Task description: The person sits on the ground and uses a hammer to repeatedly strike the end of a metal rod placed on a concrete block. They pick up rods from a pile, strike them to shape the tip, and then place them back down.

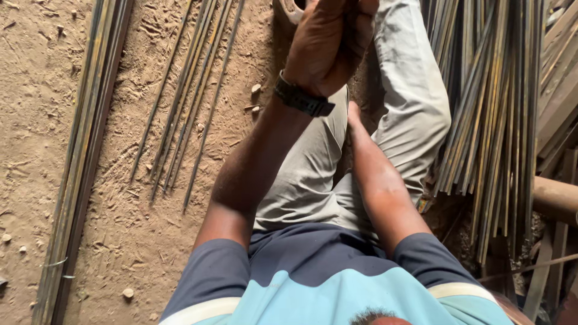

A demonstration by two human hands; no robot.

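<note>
My left hand [325,45], with a black wristwatch [301,97] on it, is raised at the top centre with its back toward me and its fingers curled. My right forearm [376,180] reaches up beneath it, and my right hand is almost wholly hidden behind the left; only some fingers [363,21] show by the top edge. Both hands seem pressed together, and whether they hold anything is hidden. Below them are my grey trouser legs [409,90]. Several thin loose steel rods [186,108] lie on the sandy ground just left of my hands.
A long tied bundle of steel rods [81,156] runs along the left. A large pile of rods [494,120] lies at the right beside my leg, with wooden planks [560,102] and a rusty pipe [557,198] beyond. Small stones dot the sand [36,90].
</note>
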